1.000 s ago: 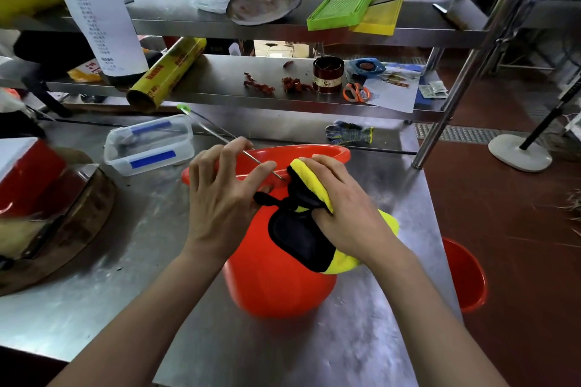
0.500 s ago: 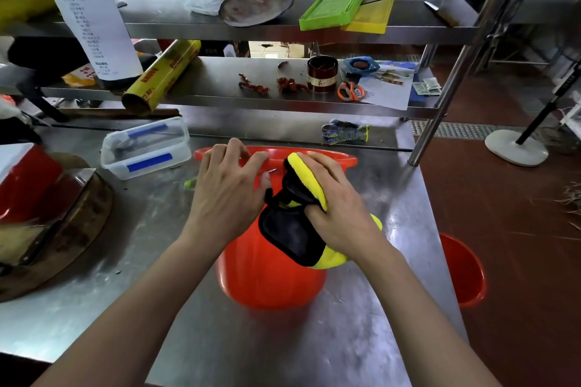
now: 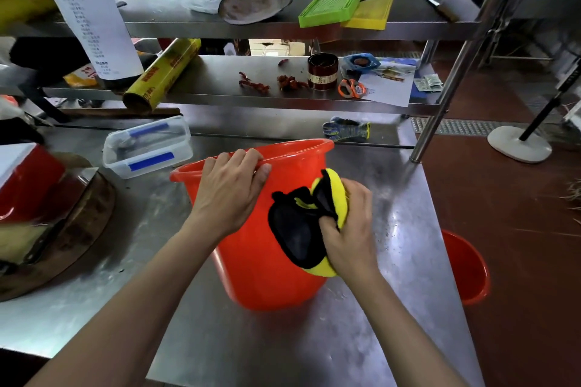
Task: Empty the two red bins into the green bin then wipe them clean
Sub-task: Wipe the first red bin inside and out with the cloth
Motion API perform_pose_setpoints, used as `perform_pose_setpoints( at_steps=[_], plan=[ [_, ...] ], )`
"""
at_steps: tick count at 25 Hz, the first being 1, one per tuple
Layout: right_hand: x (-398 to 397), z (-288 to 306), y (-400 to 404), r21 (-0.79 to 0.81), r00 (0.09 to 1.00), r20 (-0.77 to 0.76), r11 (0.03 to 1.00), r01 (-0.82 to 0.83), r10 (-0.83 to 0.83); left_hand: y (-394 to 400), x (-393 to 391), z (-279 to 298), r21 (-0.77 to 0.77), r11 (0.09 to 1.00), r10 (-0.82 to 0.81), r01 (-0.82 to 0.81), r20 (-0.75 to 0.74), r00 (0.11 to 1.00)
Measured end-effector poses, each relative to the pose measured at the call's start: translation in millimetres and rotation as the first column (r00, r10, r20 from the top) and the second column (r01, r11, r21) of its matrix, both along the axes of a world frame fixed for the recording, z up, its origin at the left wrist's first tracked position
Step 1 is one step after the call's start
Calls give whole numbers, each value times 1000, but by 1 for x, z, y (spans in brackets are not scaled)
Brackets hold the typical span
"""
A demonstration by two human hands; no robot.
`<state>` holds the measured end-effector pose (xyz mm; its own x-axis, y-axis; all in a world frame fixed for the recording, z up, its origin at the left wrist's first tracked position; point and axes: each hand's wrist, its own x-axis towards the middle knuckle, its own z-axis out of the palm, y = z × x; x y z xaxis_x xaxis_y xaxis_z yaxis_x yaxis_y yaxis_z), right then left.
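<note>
A red bin (image 3: 261, 264) stands tilted on the steel table (image 3: 314, 349), its mouth facing away from me. My left hand (image 3: 229, 192) grips its near rim. My right hand (image 3: 349, 229) is closed on a yellow and black cloth (image 3: 301, 229) and presses it against the bin's outer right wall. A second red bin (image 3: 468, 267) sits on the floor to the right of the table. No green bin is in view.
A clear lidded box (image 3: 147, 148) lies left of the bin. A round wooden board with a red container (image 3: 28, 185) fills the left side. A work glove (image 3: 345, 129) lies behind the bin. Shelves (image 3: 220, 88) above hold a wrap roll, scissors and a tin.
My right hand slid the cloth from the bin's top edge down and right along its outer wall. My left hand shifted onto the rim, and the bin turned a little.
</note>
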<state>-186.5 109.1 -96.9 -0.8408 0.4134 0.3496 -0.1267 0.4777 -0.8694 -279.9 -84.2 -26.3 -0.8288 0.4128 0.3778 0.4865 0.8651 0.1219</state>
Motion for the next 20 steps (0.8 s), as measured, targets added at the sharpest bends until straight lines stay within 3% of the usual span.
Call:
perform_pose_setpoints(
  at_steps=[3,6,11,16,20],
  plan=[
    [9,-19,-9,-70,996,2,994,90,-90,-8,1,-1,-26,999,-32,32,12,999],
    [6,-19,-21,-89,992,-93,993,77,-85,-8,1,-1,-38,999,-27,28,22,999],
    [-17,-9,-43,38,984,-173,999,-32,38,-3,-2,1,-35,999,23,-22,27,999],
    [-31,-17,-61,180,997,-49,982,-53,63,-7,-12,2,-14,996,83,-83,46,995],
    [-34,-28,-63,206,996,-62,977,-55,69,-19,-19,-1,33,996,86,-86,23,996]
  ],
)
